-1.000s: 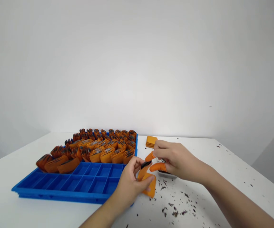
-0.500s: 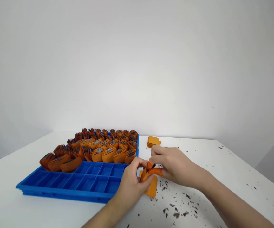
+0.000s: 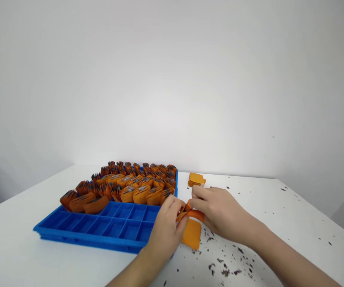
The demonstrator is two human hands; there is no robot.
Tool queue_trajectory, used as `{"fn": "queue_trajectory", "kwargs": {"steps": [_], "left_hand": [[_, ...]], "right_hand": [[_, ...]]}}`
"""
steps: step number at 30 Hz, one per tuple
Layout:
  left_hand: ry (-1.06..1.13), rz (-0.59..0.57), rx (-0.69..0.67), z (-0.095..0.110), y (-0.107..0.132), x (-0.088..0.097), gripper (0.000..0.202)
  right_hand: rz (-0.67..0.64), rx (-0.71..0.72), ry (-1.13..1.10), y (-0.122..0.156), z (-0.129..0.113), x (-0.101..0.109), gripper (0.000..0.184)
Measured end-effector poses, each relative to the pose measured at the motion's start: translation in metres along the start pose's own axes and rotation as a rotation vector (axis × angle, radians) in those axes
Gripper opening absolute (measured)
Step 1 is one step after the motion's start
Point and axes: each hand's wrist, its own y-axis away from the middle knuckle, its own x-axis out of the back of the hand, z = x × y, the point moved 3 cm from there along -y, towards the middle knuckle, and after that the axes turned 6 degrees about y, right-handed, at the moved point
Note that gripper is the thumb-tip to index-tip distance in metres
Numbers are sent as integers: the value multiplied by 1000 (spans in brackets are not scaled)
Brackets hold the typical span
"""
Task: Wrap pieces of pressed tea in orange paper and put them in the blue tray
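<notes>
While flakes dot the bench, flat orange piece beside the left hand, its fingers pinching a pouch, right hand touching the pouch, its grip unclear, blue tray of bundles leftward, orange stack beyond.

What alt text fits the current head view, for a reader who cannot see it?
A person's left hand holds a small orange piece while the right hand, two fingers covered in orange, touches it above a white table. At left, a blue compartment tray holds orange bundles in its farther rows; dark flakes are scattered at right.
</notes>
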Motion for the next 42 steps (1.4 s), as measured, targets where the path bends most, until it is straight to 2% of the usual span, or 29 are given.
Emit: {"fn": "queue_trajectory", "kwargs": {"steps": [7,11,14,16,18,19,22,25,27,29,33,37,42], "left_hand": [[65,-93,29,3,-2,-1,14],[122,-190,19,16,-1,2,9],[155,-185,45,29,11,15,4],[170,-112,91,32,23,36,12],[191,-27,140,27,37,67,20],[175,-29,137,22,43,85,22],[21,68,142,-7,55,151,25],[-144,44,208,-44,57,210,34],[-327,15,233,-66,55,241,42],[-518,-3,301,-84,54,263,48],[-564,-128,390,-110,52,279,50],[-581,-95,395,-119,49,281,54],[-642,-115,394,-118,43,279,50]], "right_hand": [[-82,-11,-9,-1,-4,3,16],[-100,-13,-59,1,0,14,13],[-57,-29,-167,4,1,28,17],[-38,-55,-270,7,3,38,26],[-25,-98,-334,10,6,48,31],[-19,-117,-341,11,7,52,32],[-5,-125,-321,15,12,62,30],[6,-117,-310,17,14,67,28],[7,-125,-314,18,14,70,28],[7,-136,-319,19,14,72,31],[-10,-139,-329,21,13,74,33],[-18,-138,-321,23,14,76,31],[-32,-119,-305,25,14,80,28]]}}
